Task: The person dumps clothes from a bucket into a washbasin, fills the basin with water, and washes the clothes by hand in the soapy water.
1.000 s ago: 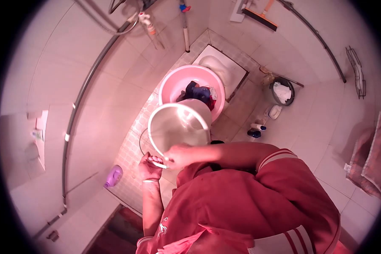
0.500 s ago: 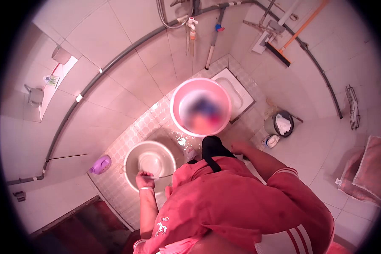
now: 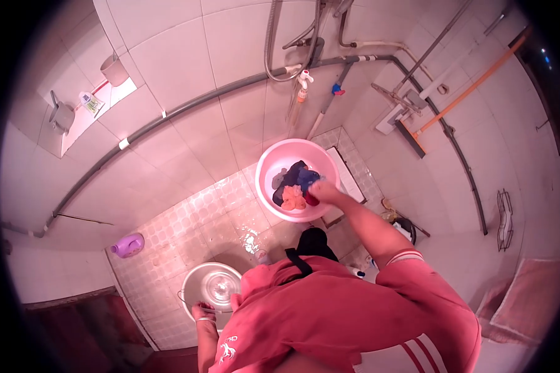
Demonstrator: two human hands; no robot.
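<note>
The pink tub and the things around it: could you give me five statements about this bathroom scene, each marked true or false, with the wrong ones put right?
1. The right hand is at the clothes in the pink tub. True.
2. The left hand is in the pink tub too. False: the left hand is at the pale bucket.
3. The purple bottle is on the tiled floor. True.
4. The orange cloth lies in the pale bucket. False: the orange cloth is in the pink tub.
5. The person's shirt is plain green. False: the shirt is red, with white and red trim.
</note>
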